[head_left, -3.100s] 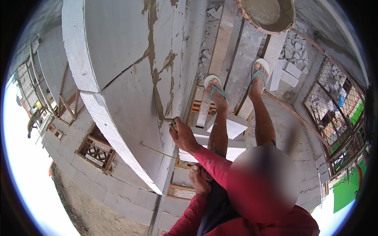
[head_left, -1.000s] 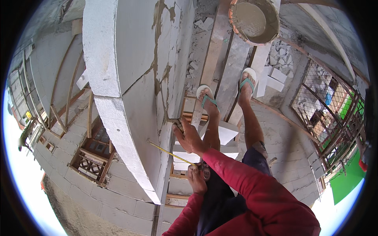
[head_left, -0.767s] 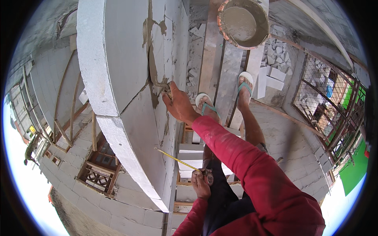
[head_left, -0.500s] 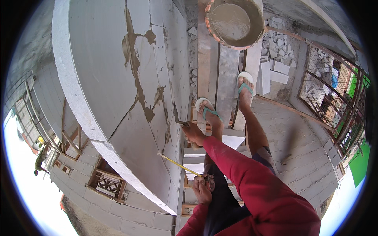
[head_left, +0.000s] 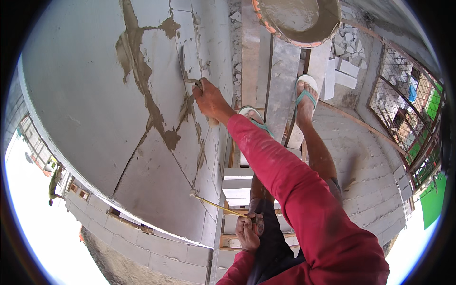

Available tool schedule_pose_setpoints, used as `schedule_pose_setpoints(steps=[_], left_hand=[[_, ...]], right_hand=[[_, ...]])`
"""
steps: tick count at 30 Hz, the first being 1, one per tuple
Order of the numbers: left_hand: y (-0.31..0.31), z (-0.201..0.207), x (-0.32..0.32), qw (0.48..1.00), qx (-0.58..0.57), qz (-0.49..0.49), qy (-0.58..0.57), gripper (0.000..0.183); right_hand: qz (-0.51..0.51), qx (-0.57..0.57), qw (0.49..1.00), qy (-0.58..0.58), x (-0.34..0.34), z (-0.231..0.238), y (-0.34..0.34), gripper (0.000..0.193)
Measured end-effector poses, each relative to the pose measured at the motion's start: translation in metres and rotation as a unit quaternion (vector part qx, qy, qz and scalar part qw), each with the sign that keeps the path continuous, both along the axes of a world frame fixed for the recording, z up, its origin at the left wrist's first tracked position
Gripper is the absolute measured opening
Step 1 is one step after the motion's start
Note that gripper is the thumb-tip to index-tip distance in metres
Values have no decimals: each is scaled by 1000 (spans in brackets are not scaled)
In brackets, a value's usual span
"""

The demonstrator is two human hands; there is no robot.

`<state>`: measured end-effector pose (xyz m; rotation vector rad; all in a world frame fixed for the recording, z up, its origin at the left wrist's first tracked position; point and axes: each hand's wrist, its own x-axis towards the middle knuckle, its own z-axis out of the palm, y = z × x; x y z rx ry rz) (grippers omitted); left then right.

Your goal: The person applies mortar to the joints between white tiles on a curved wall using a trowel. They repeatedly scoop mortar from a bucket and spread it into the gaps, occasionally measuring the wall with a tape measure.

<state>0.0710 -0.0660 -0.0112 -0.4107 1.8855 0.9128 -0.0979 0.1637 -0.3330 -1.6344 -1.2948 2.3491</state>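
My right hand (head_left: 210, 100) is wrapped round the handle of a trowel (head_left: 191, 80). The trowel's thin blade lies against or close to the pale block wall (head_left: 85, 95), beside smeared grey mortar (head_left: 153, 114). Lower down, my left hand (head_left: 249, 233) grips a tape measure (head_left: 259, 223). Its yellow strip (head_left: 219, 205) runs out to the wall, where its end touches or nearly touches a block joint.
My sandalled feet stand on planks (head_left: 280, 76). Ahead is a bucket (head_left: 304, 35) of wet mortar. Broken block pieces (head_left: 349, 42) and cut blocks (head_left: 346, 76) lie beyond the planks. A metal grille (head_left: 403, 99) is at the right, and another person (head_left: 54, 185) far left.
My right hand has moved up and left with the trowel, closer to the mortar-smeared joints. The view has shifted toward the wall. My left hand still holds the tape measure.
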Motion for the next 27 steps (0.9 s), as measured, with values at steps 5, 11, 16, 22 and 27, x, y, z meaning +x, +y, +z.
schedule_pose_setpoints(steps=[5,11,16,22,27], left_hand=[[8,1,-12,992,-15,-118,41,25],[-5,2,-7,999,-17,22,-18,23],[-13,0,-11,1000,7,-5,19,22],[-21,-4,-17,999,44,2,32,20],[-40,-5,-15,999,31,30,-5,21]], right_hand=[[156,-73,984,-41,66,63,-157,34],[-14,-125,992,-24,39,30,-107,29],[-20,-26,999,-38,7,15,-90,27],[20,-317,945,-80,79,30,-131,25],[-23,-294,955,-16,54,19,-90,32]])
